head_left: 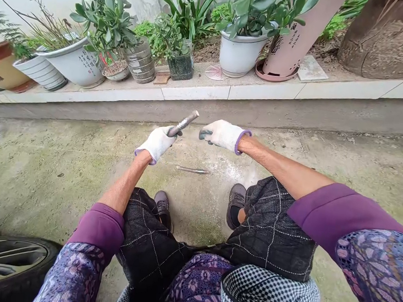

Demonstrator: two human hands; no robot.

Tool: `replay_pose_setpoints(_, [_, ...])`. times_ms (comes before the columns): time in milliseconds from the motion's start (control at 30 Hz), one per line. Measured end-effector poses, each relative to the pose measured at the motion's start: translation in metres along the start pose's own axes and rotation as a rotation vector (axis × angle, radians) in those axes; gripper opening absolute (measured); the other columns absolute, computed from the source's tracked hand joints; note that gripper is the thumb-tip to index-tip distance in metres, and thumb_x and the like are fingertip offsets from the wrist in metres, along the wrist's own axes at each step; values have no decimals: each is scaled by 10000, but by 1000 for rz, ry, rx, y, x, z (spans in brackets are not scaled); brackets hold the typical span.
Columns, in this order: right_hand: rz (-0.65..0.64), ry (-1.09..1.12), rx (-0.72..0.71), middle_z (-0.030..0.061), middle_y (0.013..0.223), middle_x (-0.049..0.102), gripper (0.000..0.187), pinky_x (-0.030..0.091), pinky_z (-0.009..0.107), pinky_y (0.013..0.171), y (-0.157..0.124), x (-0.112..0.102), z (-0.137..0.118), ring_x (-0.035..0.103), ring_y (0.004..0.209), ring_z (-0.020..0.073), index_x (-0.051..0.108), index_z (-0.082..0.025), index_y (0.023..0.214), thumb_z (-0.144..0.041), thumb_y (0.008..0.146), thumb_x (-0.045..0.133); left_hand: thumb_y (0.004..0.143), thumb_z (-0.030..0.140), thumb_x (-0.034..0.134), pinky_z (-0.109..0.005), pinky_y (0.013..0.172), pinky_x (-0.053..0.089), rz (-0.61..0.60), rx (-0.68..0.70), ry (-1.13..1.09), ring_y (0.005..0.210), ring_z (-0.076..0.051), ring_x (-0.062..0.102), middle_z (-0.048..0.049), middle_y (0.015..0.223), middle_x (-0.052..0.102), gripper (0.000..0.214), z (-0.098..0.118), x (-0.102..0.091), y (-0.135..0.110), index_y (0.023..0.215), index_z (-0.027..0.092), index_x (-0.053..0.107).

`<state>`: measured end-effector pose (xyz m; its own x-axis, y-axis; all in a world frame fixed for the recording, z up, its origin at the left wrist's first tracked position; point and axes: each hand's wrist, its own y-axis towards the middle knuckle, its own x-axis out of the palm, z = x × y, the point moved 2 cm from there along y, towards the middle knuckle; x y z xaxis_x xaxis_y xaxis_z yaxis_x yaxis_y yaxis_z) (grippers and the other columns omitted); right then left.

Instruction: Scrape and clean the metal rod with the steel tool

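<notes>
My left hand point(160, 141), in a white knit glove with a dark palm, is closed around the lower end of a threaded metal rod point(185, 123). The rod tilts up to the right, with a shiny ridged stretch along its middle. Just right of its free end is my right hand point(220, 134), gloved the same way and not touching the rod. Its fingers are curled together; whatever may be inside them is hidden. On the concrete between my feet lies a second, thinner-looking metal rod point(192, 170), also with a ridged part.
Pale powder point(233, 170) is scattered on the concrete floor point(82, 160) near my right shoe point(236, 205). A tiled ledge point(195, 93) holds several potted plants, including a white pot point(238, 56). A car wheel point(11, 266) lies at lower left.
</notes>
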<state>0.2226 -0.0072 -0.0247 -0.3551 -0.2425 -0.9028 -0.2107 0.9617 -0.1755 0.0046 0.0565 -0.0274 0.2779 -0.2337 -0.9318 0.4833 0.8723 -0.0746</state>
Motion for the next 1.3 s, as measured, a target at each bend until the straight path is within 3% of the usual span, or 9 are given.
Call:
replay_pose_setpoints(267, [-70, -346, -189, 122, 999, 769, 313, 420, 297, 674, 4, 9, -49, 699, 857, 228, 755, -199, 1115, -222, 906, 523, 957, 210, 427, -330, 809, 510, -185, -13, 633, 901, -258, 714, -124, 971, 748, 367, -2, 11, 3, 1229, 229, 672])
replay_pose_setpoints(500, [27, -4, -63, 18, 802, 727, 225, 379, 245, 594, 13, -11, -10, 603, 682, 128, 776, -190, 969, -246, 882, 577, 941, 205, 452, -312, 724, 491, -242, 113, 589, 811, -251, 703, -102, 872, 734, 344, 10, 17, -2, 1181, 245, 696])
replay_pose_setpoints(600, [20, 304, 51, 14, 733, 691, 251, 392, 225, 537, 10, -5, 6, 567, 573, 101, 766, -167, 1024, -202, 882, 562, 918, 273, 522, -274, 667, 465, -180, 84, 308, 727, -200, 658, -60, 809, 712, 275, 10, 11, -5, 1086, 242, 738])
replay_pose_setpoints(700, [17, 469, 122, 41, 784, 712, 270, 410, 216, 498, 12, 5, 15, 596, 582, 109, 753, -155, 1049, -164, 877, 544, 837, 237, 578, -229, 526, 419, -88, -9, -239, 604, -145, 573, -22, 738, 647, 285, 12, 7, -8, 1066, 217, 747])
replay_pose_setpoints(800, [35, 398, 68, 50, 895, 752, 282, 462, 223, 570, 19, 7, 17, 656, 698, 136, 758, -181, 1078, -178, 881, 556, 781, 205, 605, -196, 401, 344, 19, -133, -691, 505, -113, 482, 7, 636, 542, 339, 19, 7, -10, 1094, 178, 730])
replay_pose_setpoints(900, [195, 157, 4, 64, 1073, 760, 280, 489, 243, 734, 27, -1, 11, 684, 905, 182, 760, -197, 1112, -215, 887, 594, 750, 187, 645, -190, 358, 321, 108, -224, -902, 441, -89, 397, 38, 574, 480, 356, 26, 10, -8, 1098, 148, 714])
replay_pose_setpoints(967, [278, 125, -9, 74, 1104, 753, 269, 478, 245, 755, 29, -6, 2, 677, 931, 186, 750, -184, 1111, -244, 913, 578, 737, 171, 667, -186, 354, 322, 160, -260, -1026, 415, -72, 356, 59, 560, 464, 367, 30, 13, -5, 1102, 143, 697])
replay_pose_setpoints(1100, [219, 320, -26, 54, 911, 750, 255, 431, 237, 621, 29, 0, -24, 641, 710, 141, 714, -158, 1006, -308, 962, 512, 737, 168, 686, -199, 449, 446, 226, -246, -1368, 437, -63, 439, 50, 613, 550, 318, 35, 20, 5, 1053, 140, 662])
replay_pose_setpoints(1300, [313, 197, -21, 69, 942, 743, 383, 412, 267, 617, 33, 14, -39, 660, 770, 202, 619, -182, 1094, -456, 836, 690, 707, 120, 689, -242, 604, 512, 390, -270, -1753, 579, -120, 622, 22, 685, 641, 294, 39, 30, 18, 989, 167, 622])
